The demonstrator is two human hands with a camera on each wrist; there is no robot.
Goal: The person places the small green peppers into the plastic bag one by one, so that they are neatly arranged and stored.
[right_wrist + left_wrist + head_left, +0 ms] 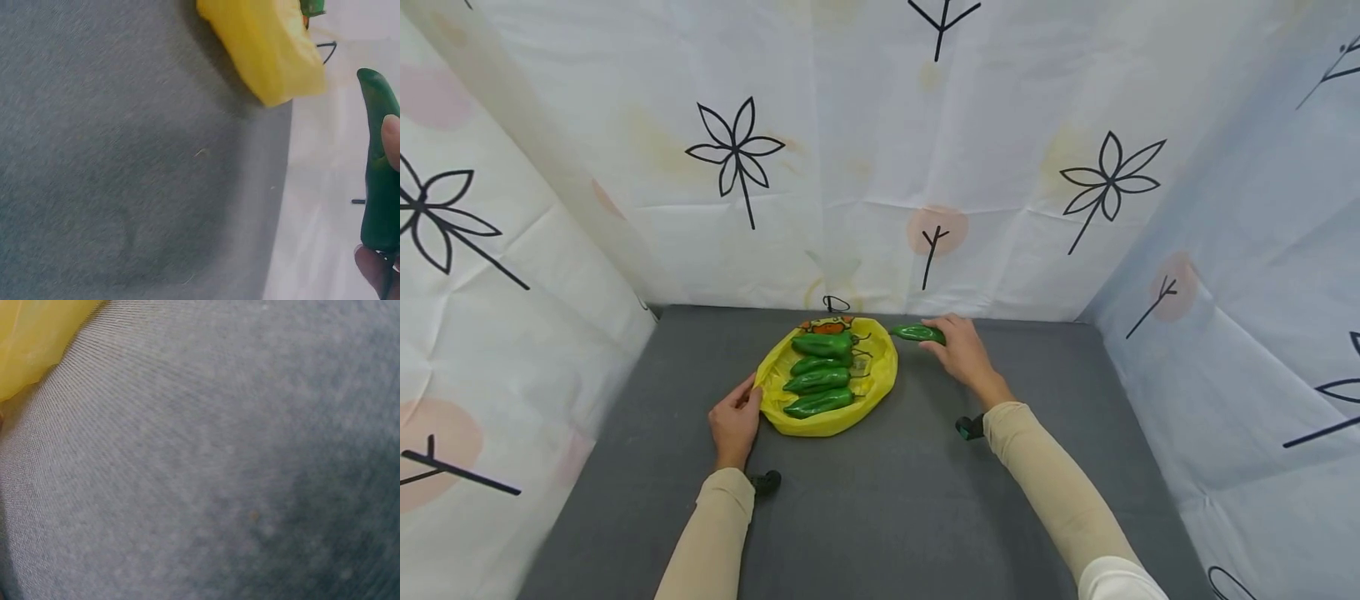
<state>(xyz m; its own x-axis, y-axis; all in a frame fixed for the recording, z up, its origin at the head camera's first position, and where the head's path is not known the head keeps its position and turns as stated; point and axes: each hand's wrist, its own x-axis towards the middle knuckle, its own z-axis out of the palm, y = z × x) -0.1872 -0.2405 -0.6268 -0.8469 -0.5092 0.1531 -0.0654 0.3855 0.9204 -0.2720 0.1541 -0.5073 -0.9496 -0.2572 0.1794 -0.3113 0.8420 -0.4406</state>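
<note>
A yellow plastic bag [880,390], its rim spread into a round bowl shape, lies toward the back of the dark table. Several glossy green peppers [817,381] lie side by side inside it, stems pointing right. The left hand [734,425] pinches the bag's left rim; in the left wrist view only a corner of the yellow bag [31,344] shows. Just right of the bag, the right hand [962,352] holds another green pepper [917,332] above the table. In the right wrist view, fingertips grip this pepper [380,194] around its body and stem end.
An orange and green patch [827,326] shows at the bag's back edge. The grey table [880,517] meets patterned white cloth [865,167] at the back and both sides. Dark devices [766,482] are worn at the wrists.
</note>
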